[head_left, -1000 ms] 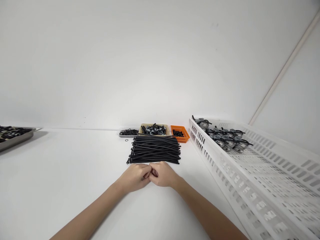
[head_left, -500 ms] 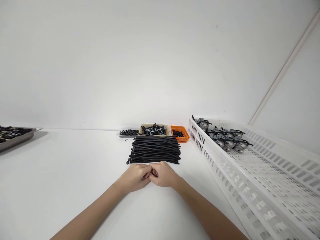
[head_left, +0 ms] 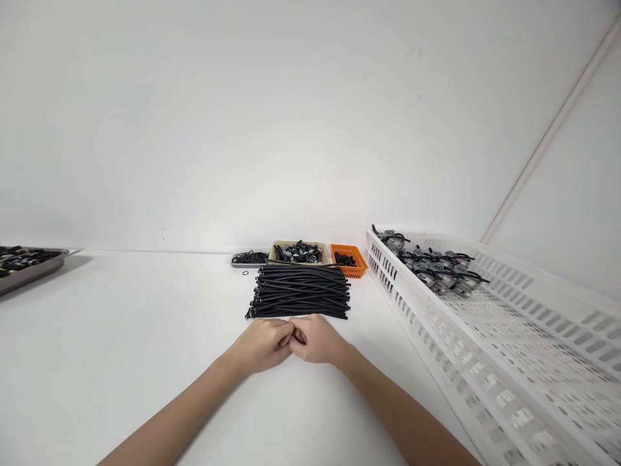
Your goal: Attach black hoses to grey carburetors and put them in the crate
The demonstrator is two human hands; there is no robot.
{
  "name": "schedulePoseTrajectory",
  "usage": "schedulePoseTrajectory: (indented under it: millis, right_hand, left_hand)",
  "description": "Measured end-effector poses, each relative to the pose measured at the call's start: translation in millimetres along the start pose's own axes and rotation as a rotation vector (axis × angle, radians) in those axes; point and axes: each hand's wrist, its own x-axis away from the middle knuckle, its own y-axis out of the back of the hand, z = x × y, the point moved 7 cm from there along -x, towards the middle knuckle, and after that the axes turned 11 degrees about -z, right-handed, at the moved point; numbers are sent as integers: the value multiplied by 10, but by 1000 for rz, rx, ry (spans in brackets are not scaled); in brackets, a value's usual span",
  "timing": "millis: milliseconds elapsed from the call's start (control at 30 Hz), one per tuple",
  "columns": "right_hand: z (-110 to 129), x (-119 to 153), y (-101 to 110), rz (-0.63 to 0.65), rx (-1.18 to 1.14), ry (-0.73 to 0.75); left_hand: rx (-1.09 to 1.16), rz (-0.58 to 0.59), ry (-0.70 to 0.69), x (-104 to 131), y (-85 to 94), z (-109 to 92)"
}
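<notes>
- Left hand (head_left: 259,346) is curled into a loose fist, nothing visible in it; can't tell if something small is tucked inside.
- Right hand (head_left: 317,338) is the same deal: fingers folded in, knuckles touching the left, grip contents hidden.
- For a tidy rest like this, I'd go with relaxed wrists and no forward push, since a nudge could roll the nearest tubes.
- Right beyond the knuckles, a flat stack of long black rubbery tubes (head_left: 301,291) lies crosswise on the smooth white table (head_left: 145,323), ends a bit uneven.
- One thin black ring (head_left: 245,273) sits loose off the stack's far left corner.
- Behind: clear shallow tray of thin black loops, beige rectangular tray (head_left: 326,254) of black and grey parts, orange slotted plastic basket (head_left: 356,272) of short black pieces.
- Right: big white perforated plastic crate (head_left: 412,285) with grey-and-black tubed assemblies (head_left: 444,275) at its far end. Far left: grey metal tray (head_left: 48,265), filled.
- Brands or labels? None I can read.
</notes>
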Motion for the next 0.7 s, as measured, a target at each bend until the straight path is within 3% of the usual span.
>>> schedulePoseTrajectory:
  millis: [700]
  right_hand:
    - [-4, 0, 2, -25, -29, 16]
  left_hand:
    - [4, 9, 7, 13, -19, 23]
